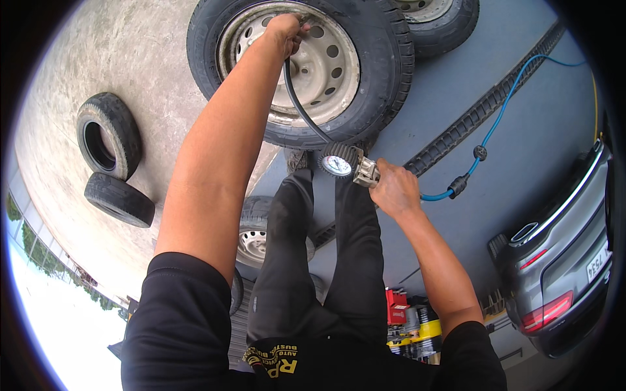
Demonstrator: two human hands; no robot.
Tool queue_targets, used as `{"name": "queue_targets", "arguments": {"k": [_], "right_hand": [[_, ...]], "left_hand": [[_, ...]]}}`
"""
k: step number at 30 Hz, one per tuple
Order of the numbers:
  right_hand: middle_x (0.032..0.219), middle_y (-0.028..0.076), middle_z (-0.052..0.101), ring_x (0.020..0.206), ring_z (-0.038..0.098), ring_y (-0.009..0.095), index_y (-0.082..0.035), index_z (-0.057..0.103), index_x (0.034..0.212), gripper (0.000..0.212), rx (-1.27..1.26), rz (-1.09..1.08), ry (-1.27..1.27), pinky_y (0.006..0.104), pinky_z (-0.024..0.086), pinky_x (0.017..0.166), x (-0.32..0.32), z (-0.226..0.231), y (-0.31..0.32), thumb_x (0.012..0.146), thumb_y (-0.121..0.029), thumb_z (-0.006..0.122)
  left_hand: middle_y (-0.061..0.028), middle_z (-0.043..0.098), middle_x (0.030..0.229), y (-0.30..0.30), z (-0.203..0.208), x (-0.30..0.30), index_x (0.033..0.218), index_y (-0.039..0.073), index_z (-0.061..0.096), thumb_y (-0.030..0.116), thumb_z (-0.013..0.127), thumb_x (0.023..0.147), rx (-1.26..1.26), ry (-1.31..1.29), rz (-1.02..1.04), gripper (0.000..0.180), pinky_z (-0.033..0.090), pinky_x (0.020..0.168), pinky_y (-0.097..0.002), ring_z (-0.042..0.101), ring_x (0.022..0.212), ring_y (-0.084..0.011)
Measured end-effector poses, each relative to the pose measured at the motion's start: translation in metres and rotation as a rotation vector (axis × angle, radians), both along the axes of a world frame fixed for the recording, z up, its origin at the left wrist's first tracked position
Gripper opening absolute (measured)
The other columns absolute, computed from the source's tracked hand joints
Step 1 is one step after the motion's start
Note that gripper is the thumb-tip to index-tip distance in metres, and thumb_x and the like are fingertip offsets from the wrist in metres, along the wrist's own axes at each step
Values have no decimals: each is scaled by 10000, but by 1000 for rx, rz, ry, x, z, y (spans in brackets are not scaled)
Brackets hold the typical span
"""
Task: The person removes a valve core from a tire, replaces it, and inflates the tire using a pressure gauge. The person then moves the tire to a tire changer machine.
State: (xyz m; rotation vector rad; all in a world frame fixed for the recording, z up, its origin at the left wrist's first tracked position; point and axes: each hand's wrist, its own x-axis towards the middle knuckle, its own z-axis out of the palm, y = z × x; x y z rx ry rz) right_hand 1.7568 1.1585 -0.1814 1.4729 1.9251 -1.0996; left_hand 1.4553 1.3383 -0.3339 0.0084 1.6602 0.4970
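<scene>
In a workshop, a person bends over a wheel (316, 72) at the far side of the floor, just left of center, with a pressure gauge (338, 161) nearer, before the legs. The right hand (396, 189) is closed around the gauge's metal body; the left hand (290, 32) has its fingers curled at the far end of a black hose (297, 101), against the rim, though from here I cannot tell what the fingertips grip. The gauge looks compact but fairly weighty, its dial probably the fragile part, so the metal body is the place to hold. The hose seems springy and is best pinched close to its end. The wheel looks heavy and stiff, its tread offering good grip. A blue air line (501, 117) trails right, toward a gray car (561, 260).
</scene>
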Motion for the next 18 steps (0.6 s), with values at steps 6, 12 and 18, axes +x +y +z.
{"name": "queue_targets", "arguments": {"k": [6, 12, 18], "right_hand": [[873, 239, 721, 817, 708, 456, 8, 637, 920, 190, 33, -8, 22, 538, 566, 764, 1, -5, -2, 795, -135, 643], [862, 231, 718, 801, 707, 450, 5, 629, 897, 175, 50, 0, 39, 538, 566, 754, 2, -6, -4, 803, -143, 637], [865, 233, 718, 801, 708, 450, 3, 629, 892, 172, 57, 3, 35, 537, 568, 751, 2, -7, -4, 805, -145, 637]], "left_hand": [[84, 393, 574, 0, -2, 0, 785, 134, 643, 446, 427, 1087, 8, 7, -10, 485, 223, 425, -242, 232, 465, -64], [87, 381, 569, 0, -2, 0, 783, 141, 642, 450, 425, 1086, 9, 7, -9, 484, 209, 427, -249, 220, 463, -66], [89, 381, 569, 0, 1, 0, 804, 138, 643, 447, 421, 1089, 11, 4, -4, 475, 210, 426, -248, 223, 463, -66]]}}
